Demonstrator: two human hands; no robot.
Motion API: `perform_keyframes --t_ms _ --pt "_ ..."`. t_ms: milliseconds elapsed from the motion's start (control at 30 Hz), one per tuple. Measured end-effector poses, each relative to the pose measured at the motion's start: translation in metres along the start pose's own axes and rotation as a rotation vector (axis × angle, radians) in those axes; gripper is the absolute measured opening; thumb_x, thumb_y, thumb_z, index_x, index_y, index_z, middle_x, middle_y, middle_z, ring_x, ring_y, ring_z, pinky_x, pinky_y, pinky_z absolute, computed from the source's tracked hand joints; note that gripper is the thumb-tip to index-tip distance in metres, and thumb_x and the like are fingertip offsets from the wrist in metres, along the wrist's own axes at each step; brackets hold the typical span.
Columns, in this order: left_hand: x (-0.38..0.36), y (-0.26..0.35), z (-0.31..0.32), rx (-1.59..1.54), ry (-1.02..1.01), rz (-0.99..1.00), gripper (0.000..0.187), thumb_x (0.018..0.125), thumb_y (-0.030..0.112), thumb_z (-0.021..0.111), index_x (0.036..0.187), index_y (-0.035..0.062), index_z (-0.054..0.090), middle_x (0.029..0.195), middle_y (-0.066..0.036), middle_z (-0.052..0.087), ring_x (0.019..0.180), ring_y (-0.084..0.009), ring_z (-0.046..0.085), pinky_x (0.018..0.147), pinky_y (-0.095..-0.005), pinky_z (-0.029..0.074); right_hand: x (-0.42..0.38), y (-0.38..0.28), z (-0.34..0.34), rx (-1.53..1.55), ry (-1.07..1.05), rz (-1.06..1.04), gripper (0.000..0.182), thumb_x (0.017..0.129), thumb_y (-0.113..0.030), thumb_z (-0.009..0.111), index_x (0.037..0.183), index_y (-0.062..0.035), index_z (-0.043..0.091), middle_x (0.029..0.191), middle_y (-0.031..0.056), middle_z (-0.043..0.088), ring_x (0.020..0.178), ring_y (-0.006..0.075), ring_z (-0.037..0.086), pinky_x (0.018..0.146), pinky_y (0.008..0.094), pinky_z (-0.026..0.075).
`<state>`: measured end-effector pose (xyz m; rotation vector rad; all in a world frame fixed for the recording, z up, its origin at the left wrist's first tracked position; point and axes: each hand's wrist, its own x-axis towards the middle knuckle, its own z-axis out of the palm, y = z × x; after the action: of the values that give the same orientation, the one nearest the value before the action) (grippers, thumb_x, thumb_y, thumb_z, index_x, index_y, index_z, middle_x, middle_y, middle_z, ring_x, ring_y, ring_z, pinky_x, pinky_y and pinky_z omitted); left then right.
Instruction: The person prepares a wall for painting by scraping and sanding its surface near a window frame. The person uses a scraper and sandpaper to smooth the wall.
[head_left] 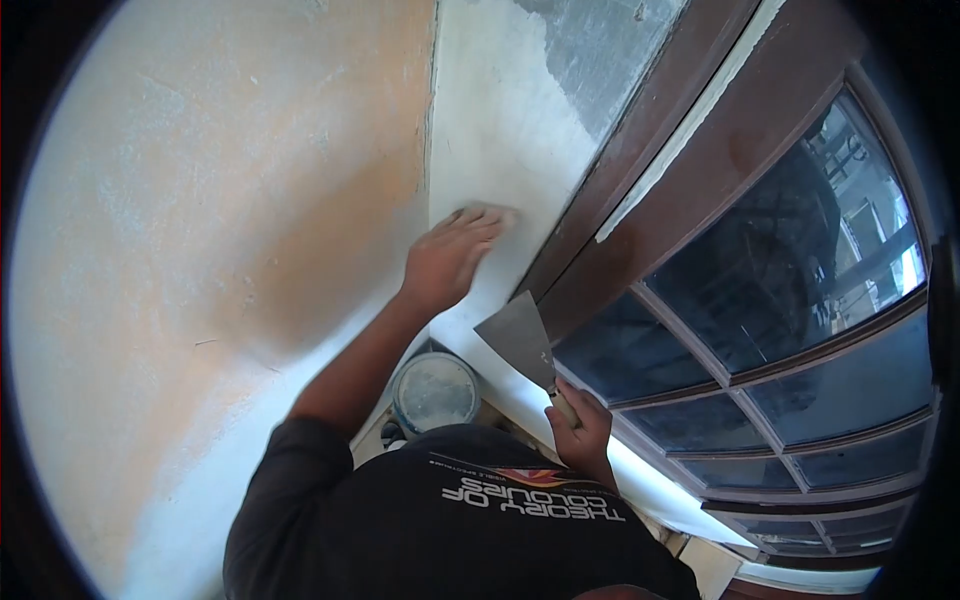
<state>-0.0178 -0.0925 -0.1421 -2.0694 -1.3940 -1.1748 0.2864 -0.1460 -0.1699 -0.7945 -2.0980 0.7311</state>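
Note:
My left hand presses against the white-coated wall strip beside the wall corner. Its fingers are together over a small pale flat piece, blurred at the edge, whose kind I cannot make out. In my right hand is a putty knife, gripped by its light handle. The wide, grey, smeared blade points up and left, close to the brown door frame. Below my left hand, a round bucket with whitish contents stands on the floor in the corner.
To the left rises an orange-tinted wall with pale patches. A bare grey patch shows high on the strip. On the right is a brown-framed window or door with glass panes. A pale strip runs along its frame.

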Motion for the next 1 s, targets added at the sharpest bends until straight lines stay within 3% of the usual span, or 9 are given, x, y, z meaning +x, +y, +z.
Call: perform_keyframes --t_ms 67,100,167,267,367,533,600,767,1000 --pt "-0.044 0.012 0.004 -0.794 0.253 -0.809 0.031 0.099 0.026 0.053 0.119 0.0064 0.064 0.119 -0.008 0.065 0.113 -0.023 0.061 0.098 -0.0399 0.048 0.001 0.002 0.003 -0.064 -0.048 -0.003 0.04 0.08 -0.008 0.071 0.118 0.0016 0.065 0.085 0.0184 0.066 0.075 0.0299 0.064 0.071 0.0353 0.05" --pt "-0.057 0.018 -0.004 -0.793 0.242 -0.851 0.031 0.099 0.026 0.053 0.119 0.0064 0.064 0.119 -0.008 0.065 0.113 -0.023 0.061 0.098 -0.0399 0.048 0.005 -0.005 0.005 -0.052 -0.056 -0.015 0.04 0.08 -0.008 0.071 0.119 0.0011 0.065 0.085 0.0183 0.065 0.075 0.0297 0.064 0.07 0.0354 0.05" --pt "-0.076 0.027 -0.028 -1.315 0.413 -1.321 0.039 0.104 0.03 0.043 0.121 0.0008 0.061 0.114 -0.011 0.065 0.109 -0.0222 0.061 0.095 -0.0378 0.047 0.013 -0.008 0.016 -0.01 -0.072 -0.064 0.041 0.081 -0.009 0.07 0.121 0.0002 0.064 0.084 0.0186 0.065 0.074 0.0296 0.063 0.069 0.0355 0.049" --pt "-0.102 0.033 -0.05 -1.442 0.478 -1.372 0.049 0.102 0.035 0.044 0.13 -0.0048 0.049 0.123 -0.018 0.061 0.115 -0.0277 0.059 0.098 -0.0407 0.046 0.022 -0.013 0.031 0.048 -0.143 -0.068 0.042 0.081 -0.009 0.07 0.122 -0.0004 0.064 0.08 0.0182 0.064 0.069 0.0291 0.063 0.065 0.0347 0.049" --pt "-0.108 0.047 -0.068 -1.484 0.501 -1.399 0.046 0.102 0.033 0.044 0.127 -0.0048 0.052 0.121 -0.017 0.062 0.112 -0.0265 0.06 0.098 -0.0409 0.046 0.037 -0.032 0.045 -0.015 -0.358 -0.099 0.041 0.079 -0.01 0.072 0.12 -0.0051 0.067 0.072 0.0157 0.062 0.06 0.028 0.06 0.058 0.0349 0.047" --pt "-0.121 0.048 -0.088 -1.546 0.467 -1.386 0.044 0.102 0.032 0.046 0.125 -0.0046 0.053 0.12 -0.018 0.062 0.109 -0.0266 0.061 0.097 -0.041 0.046 0.049 -0.03 0.058 -0.018 -0.371 -0.125 0.039 0.081 -0.01 0.071 0.119 -0.0079 0.068 0.072 0.0161 0.063 0.061 0.031 0.061 0.058 0.0372 0.048" --pt "-0.121 0.048 -0.094 -1.449 0.48 -1.421 0.04 0.104 0.03 0.043 0.12 -0.0047 0.057 0.109 -0.014 0.065 0.097 -0.0203 0.062 0.087 -0.035 0.048 0.052 -0.02 0.06 -0.121 -0.329 -0.084 0.037 0.083 -0.01 0.07 0.119 -0.0073 0.068 0.079 0.0179 0.066 0.068 0.0323 0.065 0.063 0.037 0.05" --pt "-0.147 0.035 -0.093 -1.454 0.458 -1.392 0.043 0.103 0.031 0.045 0.125 -0.0043 0.054 0.109 -0.014 0.065 0.098 -0.0214 0.062 0.088 -0.0362 0.048 0.051 -0.016 0.062 0.0 -0.081 0.04 0.038 0.088 -0.01 0.066 0.124 0.0003 0.062 0.108 0.0204 0.068 0.095 0.024 0.067 0.085 0.0326 0.049" --pt "-0.152 0.037 -0.082 -1.571 0.414 -1.475 0.048 0.102 0.034 0.046 0.13 -0.0047 0.051 0.11 -0.014 0.063 0.098 -0.0224 0.062 0.088 -0.0364 0.047 0.013 -0.017 0.094 0.036 -0.15 0.213 0.03 0.084 -0.007 0.066 0.113 -0.001 0.063 0.106 0.017 0.065 0.099 0.0273 0.064 0.087 0.0348 0.048"
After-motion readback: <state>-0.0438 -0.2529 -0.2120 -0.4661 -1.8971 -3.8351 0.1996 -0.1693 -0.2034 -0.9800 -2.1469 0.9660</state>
